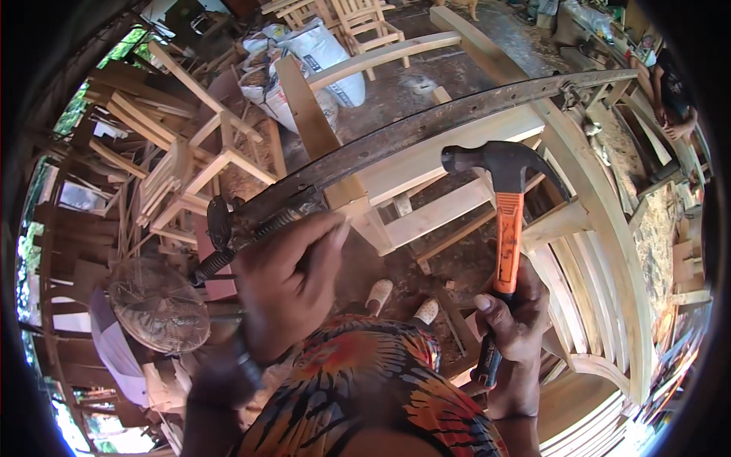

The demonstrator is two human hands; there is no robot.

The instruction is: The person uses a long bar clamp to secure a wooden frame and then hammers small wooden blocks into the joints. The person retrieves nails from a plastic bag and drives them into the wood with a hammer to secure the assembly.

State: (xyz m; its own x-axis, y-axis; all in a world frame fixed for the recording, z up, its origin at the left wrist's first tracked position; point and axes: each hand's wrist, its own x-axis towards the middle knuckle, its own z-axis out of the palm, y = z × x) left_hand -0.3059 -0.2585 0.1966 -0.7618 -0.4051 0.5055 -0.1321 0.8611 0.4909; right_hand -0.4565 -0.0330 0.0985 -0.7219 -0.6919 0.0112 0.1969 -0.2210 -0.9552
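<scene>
My right hand [518,316] is closed around the black-and-orange handle of a claw hammer [509,228]. The hammer stands head up, its black head in front of the wooden frame. My left hand [293,274], slightly blurred, has its fingers curled together beside a frame corner; whether anything small sits between them is hidden. Close by is the threaded screw [282,222] of a long metal bar clamp [426,126], which lies across the pale wooden chair or bench frame [449,160]. A curved slatted part [590,293] of that frame runs down the right side.
A round fan [158,306] stands at the left, near unfinished wooden chair frames [202,171]. White sacks [327,57] and another chair [369,27] are at the back. Wood shavings [656,266] lie on the right, where another person [676,99] is partly visible.
</scene>
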